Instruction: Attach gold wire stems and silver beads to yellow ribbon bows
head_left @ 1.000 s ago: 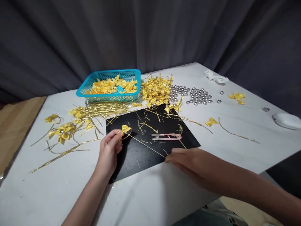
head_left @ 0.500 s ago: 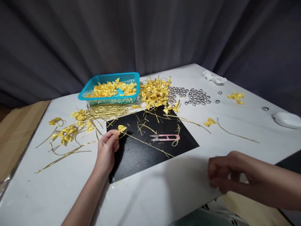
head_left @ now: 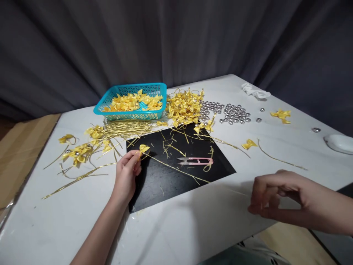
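Note:
Between the thumb and fingers of my left hand (head_left: 129, 165) is a small yellow ribbon bow (head_left: 143, 148), pinched at its edge above the black mat. A thin gold cord (head_left: 176, 168) stretches from this bow across the mat towards the lower right. My right hand (head_left: 278, 198) hovers over the right front of the table, thumb and fingertips closed together. A faint thin line on the white surface leads towards its fingertips; what they hold is too fine to make out. Pink thread snips (head_left: 197, 161) lie on the black mat (head_left: 154, 191), among cord scraps.
A blue basket (head_left: 129, 117) of yellow bows stands at the back. Beside it are a heap of bows with cords (head_left: 184, 106) and scattered silver beads (head_left: 235, 113). Gold cords (head_left: 127, 129) lie before the basket. Further right are crumpled tissue (head_left: 255, 91) and a white dish (head_left: 339, 143).
My right hand has moved slightly right and up, with its thumb and fingertips closed. My left hand still pinches the bow. The whole view has shifted a little.

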Action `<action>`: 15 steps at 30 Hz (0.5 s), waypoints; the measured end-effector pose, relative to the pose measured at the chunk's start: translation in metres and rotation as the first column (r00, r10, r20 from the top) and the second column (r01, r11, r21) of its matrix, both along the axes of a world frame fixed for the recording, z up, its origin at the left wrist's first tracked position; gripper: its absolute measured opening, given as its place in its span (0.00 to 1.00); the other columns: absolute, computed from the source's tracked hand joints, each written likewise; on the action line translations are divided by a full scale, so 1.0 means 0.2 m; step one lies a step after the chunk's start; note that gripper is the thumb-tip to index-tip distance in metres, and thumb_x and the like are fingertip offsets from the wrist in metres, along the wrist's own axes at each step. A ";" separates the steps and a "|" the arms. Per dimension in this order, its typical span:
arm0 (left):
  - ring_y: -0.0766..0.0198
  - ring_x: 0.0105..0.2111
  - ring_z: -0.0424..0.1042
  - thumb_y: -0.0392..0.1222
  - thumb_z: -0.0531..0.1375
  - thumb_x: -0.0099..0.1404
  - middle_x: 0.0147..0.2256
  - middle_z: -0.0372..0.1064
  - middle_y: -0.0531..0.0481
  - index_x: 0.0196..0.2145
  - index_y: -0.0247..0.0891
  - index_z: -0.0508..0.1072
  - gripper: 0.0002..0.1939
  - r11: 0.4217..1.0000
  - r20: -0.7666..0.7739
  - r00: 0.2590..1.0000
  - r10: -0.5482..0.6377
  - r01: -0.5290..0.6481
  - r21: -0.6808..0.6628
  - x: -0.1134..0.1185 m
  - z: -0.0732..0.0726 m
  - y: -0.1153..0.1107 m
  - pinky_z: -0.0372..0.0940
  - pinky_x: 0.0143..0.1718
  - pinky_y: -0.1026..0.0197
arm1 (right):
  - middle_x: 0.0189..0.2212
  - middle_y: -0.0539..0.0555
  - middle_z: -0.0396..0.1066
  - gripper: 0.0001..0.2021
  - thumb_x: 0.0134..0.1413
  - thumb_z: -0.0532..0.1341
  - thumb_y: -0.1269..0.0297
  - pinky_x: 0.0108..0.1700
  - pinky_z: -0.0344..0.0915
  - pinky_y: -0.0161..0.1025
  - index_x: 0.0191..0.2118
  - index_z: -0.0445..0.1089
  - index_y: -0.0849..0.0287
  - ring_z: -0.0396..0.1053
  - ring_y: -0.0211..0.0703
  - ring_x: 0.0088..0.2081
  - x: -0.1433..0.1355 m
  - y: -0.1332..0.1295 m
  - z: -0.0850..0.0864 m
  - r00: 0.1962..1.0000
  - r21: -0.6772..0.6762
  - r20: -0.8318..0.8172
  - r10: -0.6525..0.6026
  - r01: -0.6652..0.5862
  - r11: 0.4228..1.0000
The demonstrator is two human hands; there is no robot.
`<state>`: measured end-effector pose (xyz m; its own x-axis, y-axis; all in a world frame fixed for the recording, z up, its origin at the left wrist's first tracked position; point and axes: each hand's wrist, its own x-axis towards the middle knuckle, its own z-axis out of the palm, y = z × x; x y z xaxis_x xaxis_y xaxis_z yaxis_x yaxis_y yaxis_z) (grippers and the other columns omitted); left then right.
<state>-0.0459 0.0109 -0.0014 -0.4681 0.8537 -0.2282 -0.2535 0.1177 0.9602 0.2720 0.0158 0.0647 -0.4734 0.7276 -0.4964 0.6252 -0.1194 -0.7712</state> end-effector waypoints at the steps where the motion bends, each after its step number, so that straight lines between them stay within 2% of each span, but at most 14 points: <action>1: 0.76 0.14 0.46 0.42 0.65 0.45 0.15 0.49 0.62 0.23 0.35 0.68 0.10 1.000 -0.011 1.000 -0.003 0.003 0.000 0.00 0.00 0.00 0.43 0.14 0.71 | 0.26 0.55 0.74 0.02 0.45 0.65 0.63 0.29 0.66 0.35 0.25 0.72 0.51 0.69 0.37 0.25 0.01 -0.01 0.00 1.000 -0.020 0.000 -0.024 0.024 1.000; 3: 0.75 0.14 0.46 0.42 0.65 0.46 0.15 0.49 0.61 0.23 0.35 0.69 0.10 1.000 -0.041 0.999 -0.012 0.013 0.003 0.01 -0.01 0.00 0.44 0.14 0.71 | 0.25 0.55 0.74 0.04 0.42 0.67 0.63 0.30 0.66 0.36 0.22 0.72 0.52 0.71 0.39 0.27 0.02 -0.01 -0.01 0.995 -0.047 -0.014 -0.101 0.100 0.994; 6: 0.75 0.15 0.47 0.43 0.64 0.48 0.15 0.51 0.61 0.23 0.36 0.68 0.09 0.999 -0.105 0.994 -0.033 0.034 0.010 0.02 -0.01 -0.01 0.45 0.14 0.71 | 0.23 0.56 0.73 0.11 0.35 0.71 0.59 0.31 0.67 0.37 0.18 0.69 0.54 0.72 0.42 0.28 0.05 -0.02 0.00 0.949 -0.009 -0.088 -0.303 0.304 0.953; 8: 0.74 0.15 0.48 0.42 0.63 0.51 0.15 0.51 0.60 0.24 0.36 0.68 0.08 0.998 -0.156 0.986 -0.057 0.060 0.013 0.02 -0.02 -0.01 0.45 0.15 0.70 | 0.22 0.57 0.72 0.15 0.29 0.72 0.52 0.30 0.68 0.39 0.18 0.69 0.54 0.70 0.41 0.25 0.07 -0.03 0.01 0.883 0.081 -0.140 -0.447 0.460 0.884; 10: 0.74 0.15 0.49 0.42 0.63 0.52 0.15 0.52 0.60 0.24 0.36 0.69 0.08 0.996 -0.203 0.976 -0.083 0.088 0.014 0.02 -0.03 -0.02 0.46 0.15 0.70 | 0.22 0.57 0.71 0.18 0.28 0.70 0.46 0.29 0.68 0.40 0.19 0.70 0.54 0.69 0.40 0.24 0.09 -0.04 0.01 0.823 0.175 -0.184 -0.537 0.565 0.806; 13: 0.73 0.15 0.50 0.43 0.62 0.54 0.16 0.53 0.60 0.24 0.37 0.68 0.08 0.994 -0.257 0.961 -0.103 0.110 0.012 0.02 -0.04 -0.03 0.46 0.16 0.69 | 0.24 0.56 0.70 0.20 0.31 0.67 0.42 0.31 0.67 0.41 0.23 0.70 0.54 0.68 0.39 0.25 0.12 -0.03 -0.02 0.774 0.284 -0.235 -0.588 0.633 0.720; 15: 0.72 0.16 0.50 0.44 0.61 0.54 0.16 0.53 0.60 0.25 0.37 0.68 0.09 0.993 -0.284 0.953 -0.108 0.116 0.009 0.02 -0.05 -0.03 0.47 0.16 0.69 | 0.27 0.56 0.69 0.22 0.37 0.63 0.38 0.33 0.66 0.42 0.25 0.68 0.54 0.68 0.40 0.28 0.15 0.00 -0.03 0.813 0.432 -0.172 -0.556 0.570 0.699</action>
<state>-0.0419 0.0047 -0.0107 -0.4114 0.9081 -0.0783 0.0422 0.1048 0.9936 0.3026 0.0151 0.0583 0.0893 0.9950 -0.0440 0.5328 -0.0850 -0.8420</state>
